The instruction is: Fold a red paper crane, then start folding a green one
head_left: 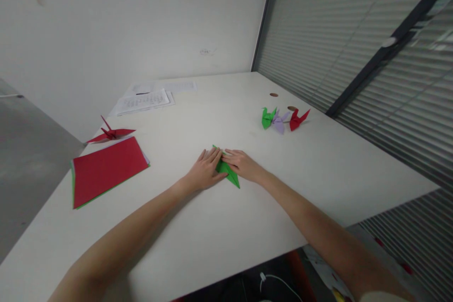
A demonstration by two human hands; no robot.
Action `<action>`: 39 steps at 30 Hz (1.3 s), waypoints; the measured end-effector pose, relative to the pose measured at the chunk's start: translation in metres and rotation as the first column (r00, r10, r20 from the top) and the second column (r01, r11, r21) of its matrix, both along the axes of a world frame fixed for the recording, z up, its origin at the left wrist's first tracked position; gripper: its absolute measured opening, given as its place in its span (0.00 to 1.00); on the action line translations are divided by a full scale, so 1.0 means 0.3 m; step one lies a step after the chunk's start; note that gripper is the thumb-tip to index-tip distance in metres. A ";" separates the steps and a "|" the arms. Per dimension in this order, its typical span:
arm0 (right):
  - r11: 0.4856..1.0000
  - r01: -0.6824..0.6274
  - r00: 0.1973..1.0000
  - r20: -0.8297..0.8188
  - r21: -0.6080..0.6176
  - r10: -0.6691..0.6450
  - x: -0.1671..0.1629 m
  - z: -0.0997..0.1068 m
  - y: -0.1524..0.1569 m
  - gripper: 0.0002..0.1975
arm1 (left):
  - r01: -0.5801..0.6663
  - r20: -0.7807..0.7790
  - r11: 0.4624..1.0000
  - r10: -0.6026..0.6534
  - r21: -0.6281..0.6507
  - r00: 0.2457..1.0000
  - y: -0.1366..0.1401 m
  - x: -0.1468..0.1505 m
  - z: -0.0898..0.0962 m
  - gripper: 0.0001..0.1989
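Observation:
A small piece of green origami paper (231,177), folded to a narrow pointed shape, lies on the white table under both hands. My left hand (207,170) rests on its left side with the fingers stretched out over the upper part; the thumb reaches across lower down. From the right, my right hand (242,164) touches the same paper with extended fingers, close to the left fingertips. Both hands are open and lie against the paper rather than visibly gripping it. The fingers cover much of its middle, so the folds there are hidden.
On the left lies a stack of paper sheets (109,170), red on top, with a red paper crane (111,133) behind. Green (268,118), lilac (279,121) and red (297,120) cranes stand at right. Printed sheets (143,100) lie at the back; blinds (354,42) border the right.

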State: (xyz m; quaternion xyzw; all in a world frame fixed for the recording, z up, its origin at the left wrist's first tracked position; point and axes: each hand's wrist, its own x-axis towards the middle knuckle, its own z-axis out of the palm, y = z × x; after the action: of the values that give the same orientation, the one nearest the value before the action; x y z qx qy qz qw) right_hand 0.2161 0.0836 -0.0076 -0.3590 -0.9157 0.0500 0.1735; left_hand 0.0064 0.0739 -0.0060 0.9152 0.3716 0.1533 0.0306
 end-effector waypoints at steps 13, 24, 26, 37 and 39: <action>0.988 0.144 0.967 0.201 0.064 -0.154 0.062 0.075 -0.055 0.18 | -0.219 -0.071 0.966 0.230 0.140 0.971 -0.059 0.024 0.043 0.27; 0.966 0.259 0.951 0.173 0.018 -0.258 0.066 0.042 -0.036 0.24 | 0.130 0.036 0.986 -0.134 0.100 0.990 -0.076 0.039 0.051 0.26; 0.968 0.248 0.955 0.164 0.026 -0.249 0.066 0.038 -0.040 0.25 | 0.089 0.059 0.990 -0.096 0.106 0.994 -0.071 0.034 0.036 0.30; 0.916 0.388 0.911 0.105 0.102 -0.398 0.130 0.022 -0.012 0.20 | 0.039 -0.010 0.997 -0.040 -0.065 0.999 -0.075 0.033 0.011 0.34; 0.883 0.457 0.885 0.049 0.108 -0.464 0.134 0.025 -0.008 0.20 | 0.035 -0.002 0.997 -0.035 -0.062 0.999 -0.076 0.034 0.009 0.33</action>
State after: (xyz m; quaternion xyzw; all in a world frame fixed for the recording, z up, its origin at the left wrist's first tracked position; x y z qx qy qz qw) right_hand 0.2563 0.0810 0.0000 -0.5591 -0.8114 -0.0486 0.1630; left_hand 0.0166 0.0511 -0.0032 0.9204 0.3599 0.1398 0.0611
